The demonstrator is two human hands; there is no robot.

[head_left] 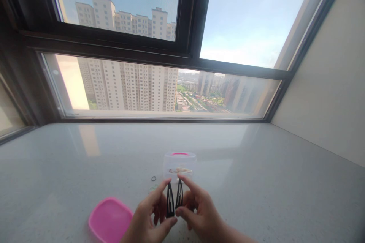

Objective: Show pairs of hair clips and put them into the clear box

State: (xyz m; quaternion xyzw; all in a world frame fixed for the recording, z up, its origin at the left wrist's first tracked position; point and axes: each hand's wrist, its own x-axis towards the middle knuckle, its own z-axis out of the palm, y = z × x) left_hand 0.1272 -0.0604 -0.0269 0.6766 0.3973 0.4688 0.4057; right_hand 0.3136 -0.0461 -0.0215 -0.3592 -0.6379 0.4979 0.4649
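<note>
Side by side above the sill, two black snap hair clips stand upright in my hands. My left hand [152,212] pinches the left hair clip [170,202] by its ends, between index finger and thumb. The right hair clip [179,195] is held the same way by my right hand [198,207]. Just beyond my fingertips is a clear plastic box [168,162] with a pink handle [180,153]. Some light-coloured, thin items [184,170] show inside it. A small dark hair tie [153,178] lies beside the box, with pale green bands [154,188] nearer my left hand.
A pink lid or tray [110,218] lies left of my left hand, partly covered by that forearm. The glossy white sill [256,182] reaches back to a dark-framed window [159,120]. A pale wall [327,95] bounds the right side.
</note>
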